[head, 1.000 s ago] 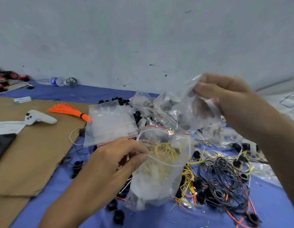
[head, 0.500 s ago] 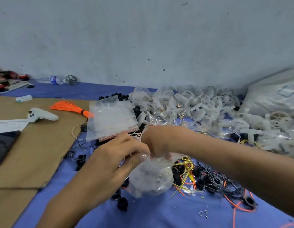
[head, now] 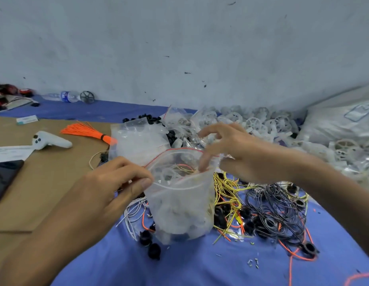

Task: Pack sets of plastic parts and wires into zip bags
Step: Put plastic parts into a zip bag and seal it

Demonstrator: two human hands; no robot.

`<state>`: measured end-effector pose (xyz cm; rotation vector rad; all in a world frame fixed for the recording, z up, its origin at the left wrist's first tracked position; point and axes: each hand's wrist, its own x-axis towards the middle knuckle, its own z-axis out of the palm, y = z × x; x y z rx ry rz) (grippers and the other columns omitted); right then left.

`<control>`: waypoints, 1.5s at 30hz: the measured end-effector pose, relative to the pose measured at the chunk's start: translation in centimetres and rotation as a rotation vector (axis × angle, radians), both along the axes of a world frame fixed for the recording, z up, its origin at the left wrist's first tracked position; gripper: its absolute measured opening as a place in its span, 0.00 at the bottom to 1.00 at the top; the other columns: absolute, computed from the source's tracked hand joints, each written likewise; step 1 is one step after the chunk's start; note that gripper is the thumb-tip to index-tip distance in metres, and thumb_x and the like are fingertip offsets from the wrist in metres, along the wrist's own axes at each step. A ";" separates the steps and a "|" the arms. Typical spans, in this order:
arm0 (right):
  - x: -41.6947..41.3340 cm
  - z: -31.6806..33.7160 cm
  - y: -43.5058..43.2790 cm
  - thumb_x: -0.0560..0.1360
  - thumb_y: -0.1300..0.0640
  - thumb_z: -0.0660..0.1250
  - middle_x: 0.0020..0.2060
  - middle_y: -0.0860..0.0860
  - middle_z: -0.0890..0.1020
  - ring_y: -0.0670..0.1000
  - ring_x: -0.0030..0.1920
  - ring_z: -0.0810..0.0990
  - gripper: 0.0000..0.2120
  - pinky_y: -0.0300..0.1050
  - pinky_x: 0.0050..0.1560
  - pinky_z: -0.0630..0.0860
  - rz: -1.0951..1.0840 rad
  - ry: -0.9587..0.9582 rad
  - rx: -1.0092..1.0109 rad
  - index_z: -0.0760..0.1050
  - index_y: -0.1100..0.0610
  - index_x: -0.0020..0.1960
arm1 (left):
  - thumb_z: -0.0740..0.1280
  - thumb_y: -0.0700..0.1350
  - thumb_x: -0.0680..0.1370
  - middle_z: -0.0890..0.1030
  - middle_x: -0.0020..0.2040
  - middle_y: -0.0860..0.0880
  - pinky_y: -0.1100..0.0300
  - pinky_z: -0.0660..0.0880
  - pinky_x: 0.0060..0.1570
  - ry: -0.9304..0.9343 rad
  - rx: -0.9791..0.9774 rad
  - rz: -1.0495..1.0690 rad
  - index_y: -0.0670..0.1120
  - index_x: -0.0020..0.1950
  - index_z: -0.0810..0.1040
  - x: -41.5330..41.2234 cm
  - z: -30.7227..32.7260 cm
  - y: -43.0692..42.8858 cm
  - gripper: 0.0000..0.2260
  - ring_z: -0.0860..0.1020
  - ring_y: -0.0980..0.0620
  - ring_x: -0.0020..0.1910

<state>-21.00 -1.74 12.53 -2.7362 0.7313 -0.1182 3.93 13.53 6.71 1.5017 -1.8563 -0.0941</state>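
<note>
Bag (head: 179, 205), clear with a red zip line, stands on the cloth (head: 200, 265) at the centre, mouth up and open, already holding white plastic parts and a few coloured wires. The left hand (head: 109, 182) pinches the near-left rim between thumb and forefinger, apparently to hold the mouth apart and keep the soft bag from slumping. The right hand (head: 237, 149) hovers at the far-right rim with fingers (head: 203, 164) spread and relaxed; it holds nothing that can be seen, and one fingertip dips just inside the mouth, a pose that suits either a release of a part or a settling of the contents. Stock lies within reach of that hand: yellow wires (head: 227, 188) touching the bag's right side, black wires (head: 276, 205) just beyond, and white wheels (head: 254, 122) heaped against the wall. Black parts (head: 153, 249) lie on the cloth at the bag's foot. Spare bags (head: 136, 141) lie stacked behind the left hand, near the edge of the cardboard (head: 45, 182). The zip is not yet closed; whether the set is complete cannot be told through the cloudy plastic.
</note>
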 end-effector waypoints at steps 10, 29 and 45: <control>-3.7 -0.1 1.7 0.72 0.38 0.70 0.39 0.51 0.82 0.45 0.39 0.79 0.16 0.49 0.42 0.76 -0.077 -0.246 0.214 0.82 0.50 0.46 | 0.62 0.58 0.78 0.77 0.39 0.61 0.71 0.69 0.35 0.244 -0.058 0.004 0.60 0.50 0.77 -0.2 -0.4 0.7 0.06 0.74 0.62 0.34; -7.8 -2.5 4.5 0.70 0.32 0.64 0.35 0.48 0.80 0.52 0.37 0.78 0.19 0.56 0.43 0.77 -0.291 -0.334 0.056 0.80 0.47 0.39 | 0.71 0.43 0.77 0.81 0.45 0.55 0.44 0.76 0.45 0.566 0.026 0.004 0.61 0.56 0.77 -5.0 -4.3 -0.1 0.14 0.78 0.51 0.41; 0.3 -2.2 8.7 0.75 0.42 0.64 0.49 0.44 0.83 0.51 0.53 0.80 0.12 0.49 0.54 0.74 -0.133 -0.113 -0.362 0.78 0.47 0.53 | 0.65 0.40 0.81 0.76 0.43 0.61 0.69 0.64 0.34 0.310 -0.003 -0.002 0.52 0.55 0.74 -8.2 -2.4 0.9 0.07 0.73 0.67 0.34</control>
